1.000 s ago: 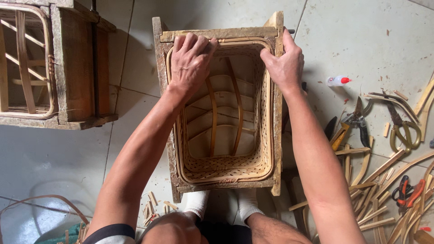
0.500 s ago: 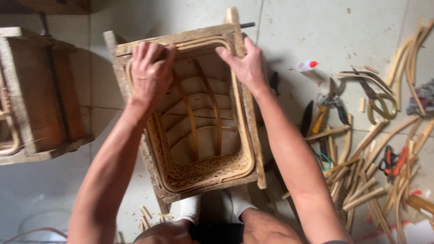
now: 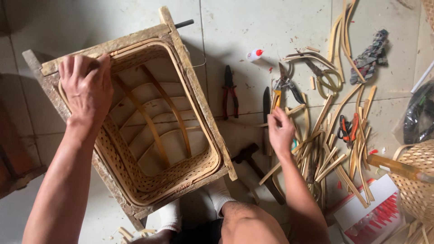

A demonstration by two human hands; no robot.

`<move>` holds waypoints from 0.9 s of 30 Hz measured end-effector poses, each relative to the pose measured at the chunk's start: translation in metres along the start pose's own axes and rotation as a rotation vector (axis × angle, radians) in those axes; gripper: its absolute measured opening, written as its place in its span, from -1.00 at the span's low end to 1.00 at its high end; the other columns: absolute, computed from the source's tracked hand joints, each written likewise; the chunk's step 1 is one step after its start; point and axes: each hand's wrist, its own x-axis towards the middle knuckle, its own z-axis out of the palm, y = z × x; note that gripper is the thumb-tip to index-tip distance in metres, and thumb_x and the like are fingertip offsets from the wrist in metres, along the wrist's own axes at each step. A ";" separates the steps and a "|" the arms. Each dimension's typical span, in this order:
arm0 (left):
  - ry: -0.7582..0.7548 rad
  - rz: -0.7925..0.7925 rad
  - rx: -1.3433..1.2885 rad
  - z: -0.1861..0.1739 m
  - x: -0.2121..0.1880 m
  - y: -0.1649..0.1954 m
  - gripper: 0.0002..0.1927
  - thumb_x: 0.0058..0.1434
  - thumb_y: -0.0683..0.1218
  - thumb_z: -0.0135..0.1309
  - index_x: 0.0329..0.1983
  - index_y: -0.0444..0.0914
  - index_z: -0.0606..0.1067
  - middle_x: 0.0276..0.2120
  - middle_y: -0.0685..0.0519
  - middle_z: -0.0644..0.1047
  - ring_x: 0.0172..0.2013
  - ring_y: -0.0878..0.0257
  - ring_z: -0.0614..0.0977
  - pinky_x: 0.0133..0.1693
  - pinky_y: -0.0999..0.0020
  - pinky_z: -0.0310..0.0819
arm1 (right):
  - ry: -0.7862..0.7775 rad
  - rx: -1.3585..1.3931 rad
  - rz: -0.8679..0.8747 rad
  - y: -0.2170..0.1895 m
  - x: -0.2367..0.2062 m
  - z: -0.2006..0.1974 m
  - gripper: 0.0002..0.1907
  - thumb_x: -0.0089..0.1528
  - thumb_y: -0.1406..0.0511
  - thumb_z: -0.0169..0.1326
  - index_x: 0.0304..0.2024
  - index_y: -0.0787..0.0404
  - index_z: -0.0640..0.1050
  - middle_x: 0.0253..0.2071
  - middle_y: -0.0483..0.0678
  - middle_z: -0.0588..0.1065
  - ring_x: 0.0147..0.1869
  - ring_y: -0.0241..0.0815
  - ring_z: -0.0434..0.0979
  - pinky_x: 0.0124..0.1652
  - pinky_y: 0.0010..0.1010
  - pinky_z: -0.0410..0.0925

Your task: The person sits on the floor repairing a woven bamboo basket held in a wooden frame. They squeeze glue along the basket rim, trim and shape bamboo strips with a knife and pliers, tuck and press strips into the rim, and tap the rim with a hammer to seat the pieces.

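The woven basket in its wooden frame [image 3: 135, 122] sits on the tiled floor [image 3: 235, 27] between my feet. My left hand [image 3: 86, 88] still presses its far rim, fingers together — my right hand [image 3: 280, 131] has left the rim and now reaches, fingers curled, into the bamboo strips [image 3: 334, 149] beside pliers [image 3: 230, 90].

Floor of large pale grey square tiles [image 3: 253, 27], scuffed and speckled, divided by thin dark grout lines; even, soft daylight with faint shadows. Landmark: the red-and-black-handled pliers [image 3: 230, 90] lying near the centre. Right of the pliers, a small white glue bottle with a red cap [image 3: 254, 54] and a crumpled dark rag [image 3: 370, 56]. Farther right, at the frame's edge, a black plastic bag [image 3: 418, 115] and below it a round woven bamboo basket [image 3: 418, 180].
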 end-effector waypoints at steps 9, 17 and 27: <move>-0.029 -0.023 0.043 -0.022 0.015 0.011 -0.85 0.55 -0.07 0.03 -0.05 -0.04 0.62 -0.20 0.17 0.50 -0.15 0.28 0.44 -0.11 0.31 0.35 | 0.066 -0.301 -0.157 0.055 0.063 0.010 -0.50 0.27 0.24 0.20 0.20 0.36 0.51 0.18 0.25 0.52 0.28 0.19 0.48 0.26 -0.10 0.31; -0.065 -0.097 0.068 -0.020 0.031 0.008 -0.63 0.24 -0.26 0.12 0.03 0.01 0.59 -0.23 0.09 0.50 -0.17 0.19 0.50 -0.19 0.34 0.54 | -0.203 -0.581 -0.095 0.087 0.112 -0.003 -0.02 0.19 -0.10 0.25 0.38 0.50 0.31 0.41 0.44 0.25 0.49 0.38 0.16 0.38 0.06 0.05; 0.014 -0.051 0.011 -0.002 0.034 0.001 -0.75 0.32 -0.22 0.09 0.01 -0.06 0.55 -0.23 0.10 0.44 -0.14 0.20 0.46 -0.09 0.29 0.47 | -0.368 -0.775 0.309 0.058 0.122 0.009 0.24 0.04 -0.13 0.25 0.54 0.32 -0.01 0.52 0.32 0.01 0.58 0.26 -0.03 0.41 0.09 -0.06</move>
